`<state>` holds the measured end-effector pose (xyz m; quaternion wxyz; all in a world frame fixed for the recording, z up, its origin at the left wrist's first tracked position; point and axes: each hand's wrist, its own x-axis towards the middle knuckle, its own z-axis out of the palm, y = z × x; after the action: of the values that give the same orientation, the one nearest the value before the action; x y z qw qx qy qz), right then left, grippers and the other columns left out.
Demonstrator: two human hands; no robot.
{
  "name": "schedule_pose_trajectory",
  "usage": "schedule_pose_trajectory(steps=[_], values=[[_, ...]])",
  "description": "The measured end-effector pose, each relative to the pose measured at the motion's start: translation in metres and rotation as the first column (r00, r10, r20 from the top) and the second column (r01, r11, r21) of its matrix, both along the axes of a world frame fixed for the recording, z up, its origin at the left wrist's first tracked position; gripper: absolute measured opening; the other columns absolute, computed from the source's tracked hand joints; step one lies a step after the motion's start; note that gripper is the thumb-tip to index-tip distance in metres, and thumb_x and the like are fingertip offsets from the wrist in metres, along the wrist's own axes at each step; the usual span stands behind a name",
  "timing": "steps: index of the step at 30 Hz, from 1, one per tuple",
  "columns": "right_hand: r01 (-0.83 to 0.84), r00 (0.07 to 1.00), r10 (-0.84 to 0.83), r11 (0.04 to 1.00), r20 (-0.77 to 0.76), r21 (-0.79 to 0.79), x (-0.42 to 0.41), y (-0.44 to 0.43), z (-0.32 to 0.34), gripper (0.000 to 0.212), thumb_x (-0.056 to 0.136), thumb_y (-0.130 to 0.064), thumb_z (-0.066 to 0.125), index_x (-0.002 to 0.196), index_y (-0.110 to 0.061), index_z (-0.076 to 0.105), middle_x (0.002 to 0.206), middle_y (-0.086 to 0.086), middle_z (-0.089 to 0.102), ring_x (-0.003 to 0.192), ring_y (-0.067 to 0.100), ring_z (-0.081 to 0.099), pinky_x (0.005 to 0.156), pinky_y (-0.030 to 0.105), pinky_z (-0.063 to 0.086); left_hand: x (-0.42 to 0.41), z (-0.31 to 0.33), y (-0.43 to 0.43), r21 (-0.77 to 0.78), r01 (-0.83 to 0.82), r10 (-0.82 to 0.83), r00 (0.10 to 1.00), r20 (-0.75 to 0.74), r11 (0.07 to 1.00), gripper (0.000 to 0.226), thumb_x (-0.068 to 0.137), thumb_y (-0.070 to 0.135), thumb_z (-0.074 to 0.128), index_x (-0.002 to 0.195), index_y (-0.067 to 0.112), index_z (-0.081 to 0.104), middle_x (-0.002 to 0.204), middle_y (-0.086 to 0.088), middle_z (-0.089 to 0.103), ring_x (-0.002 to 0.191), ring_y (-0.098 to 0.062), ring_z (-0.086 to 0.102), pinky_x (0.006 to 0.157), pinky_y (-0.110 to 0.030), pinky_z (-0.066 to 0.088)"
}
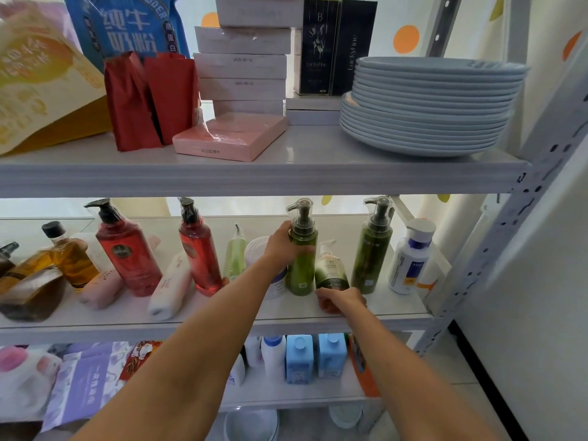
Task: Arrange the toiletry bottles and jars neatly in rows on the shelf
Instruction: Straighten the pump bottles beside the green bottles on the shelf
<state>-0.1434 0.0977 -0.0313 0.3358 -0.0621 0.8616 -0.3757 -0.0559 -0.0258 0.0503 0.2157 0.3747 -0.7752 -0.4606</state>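
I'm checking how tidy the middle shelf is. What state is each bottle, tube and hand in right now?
Left hand: grips green bottle.
Green bottle: upright.
Right hand: curled at base of short bottle; grip unclear.
Short bottle: upright.
Second green bottle: upright, untouched.
Left red bottle: standing.
Right red bottle: standing.
Pink tube: lying down.
White tube: lying down.
Plates: stacked.

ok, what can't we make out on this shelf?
All head view.
White jar: mostly behind the left hand gripping the green pump bottle.
Right hand: own back hides whether its fingers hold anything.
Amber bottles, left edge: blurred, cut off.
Labels: too small.
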Motion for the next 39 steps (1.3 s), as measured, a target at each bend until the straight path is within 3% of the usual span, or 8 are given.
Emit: schedule_pose_trajectory(steps=[9,13,18,21,25,29,34,39], values=[[0.042,0.992,-0.018,0.978,0.121,-0.202,-0.001,0.02,-0.002,0.09,0.063,-0.036,0.083,0.133,-0.001,0.04,0.121,0.014,0.055,0.108,0.026,0.058,0.093,0.035,0.053,-0.001,0.007,0.003,0.036,0.0,-0.001,0.999,0.034,0.999,0.056,0.074,0.013,0.078,0.121,0.006,0.049,0.119,-0.012,0.061,0.111,-0.031,0.055,0.097,-0.04,0.044],[0.071,0.995,-0.053,0.973,0.086,-0.221,0.008,0.038,-0.012,0.087,0.061,-0.035,0.086,0.128,0.001,0.045,0.119,0.017,0.06,0.101,0.027,0.061,0.088,0.034,0.054,-0.001,0.007,0.002,0.031,0.007,-0.008,0.999,0.031,0.999,0.055,0.074,0.012,0.077,0.121,0.006,0.05,0.119,-0.013,0.061,0.111,-0.03,0.054,0.097,-0.039,0.043],[0.112,0.969,0.008,0.88,0.248,-0.462,0.025,0.072,-0.044,0.12,0.021,-0.048,0.093,0.123,-0.003,0.049,0.11,0.018,0.067,0.099,0.031,0.068,0.093,0.047,0.054,0.0,0.004,0.002,0.004,0.019,-0.019,0.999,0.027,1.0,0.053,0.076,0.014,0.076,0.121,0.006,0.05,0.117,-0.012,0.061,0.109,-0.029,0.055,0.097,-0.039,0.043],[0.141,0.948,0.054,0.813,0.315,-0.565,0.036,0.089,-0.049,0.11,0.028,-0.041,0.094,0.122,-0.006,0.049,0.112,0.017,0.067,0.103,0.031,0.066,0.1,0.049,0.049,0.0,0.004,0.004,-0.003,0.02,-0.02,0.999,0.026,1.0,0.052,0.078,0.014,0.075,0.121,0.007,0.049,0.119,-0.012,0.06,0.109,-0.029,0.054,0.098,-0.04,0.043],[0.162,0.944,0.044,0.801,0.328,-0.576,0.04,0.091,-0.05,0.108,0.029,-0.051,0.091,0.121,-0.009,0.053,0.112,0.014,0.067,0.106,0.029,0.064,0.102,0.048,0.047,0.0,0.005,0.004,-0.003,0.012,-0.012,0.999,0.033,1.0,0.051,0.077,0.014,0.076,0.12,0.006,0.05,0.118,-0.013,0.061,0.109,-0.029,0.054,0.098,-0.04,0.043],[0.234,0.911,0.014,0.805,0.412,-0.545,0.038,0.086,-0.042,0.092,0.051,-0.036,0.084,0.128,-0.005,0.047,0.114,0.017,0.065,0.105,0.028,0.064,0.101,0.045,0.049,-0.001,0.005,0.002,-0.012,0.007,-0.006,0.999,0.04,1.0,0.051,0.076,0.014,0.077,0.119,0.006,0.051,0.117,-0.012,0.062,0.108,-0.029,0.055,0.097,-0.039,0.044],[0.316,0.755,0.105,0.807,0.648,-0.499,0.016,0.082,-0.021,0.067,0.07,-0.028,0.076,0.125,-0.003,0.045,0.118,0.023,0.06,0.107,0.032,0.06,0.081,0.039,0.054,-0.002,0.005,0.002,-0.007,0.011,-0.011,0.999,0.036,1.0,0.051,0.076,0.014,0.076,0.12,0.006,0.05,0.117,-0.011,0.061,0.104,-0.025,0.053,0.093,-0.036,0.043],[0.234,0.724,0.094,0.899,0.684,-0.371,0.007,0.066,-0.011,0.073,0.07,-0.034,0.078,0.13,-0.007,0.046,0.116,0.021,0.062,0.102,0.033,0.061,0.074,0.042,0.053,-0.002,0.005,0.002,-0.009,0.005,-0.004,0.999,0.048,1.0,0.052,0.076,0.013,0.076,0.12,0.006,0.05,0.118,-0.011,0.061,0.107,-0.027,0.054,0.094,-0.036,0.042]])
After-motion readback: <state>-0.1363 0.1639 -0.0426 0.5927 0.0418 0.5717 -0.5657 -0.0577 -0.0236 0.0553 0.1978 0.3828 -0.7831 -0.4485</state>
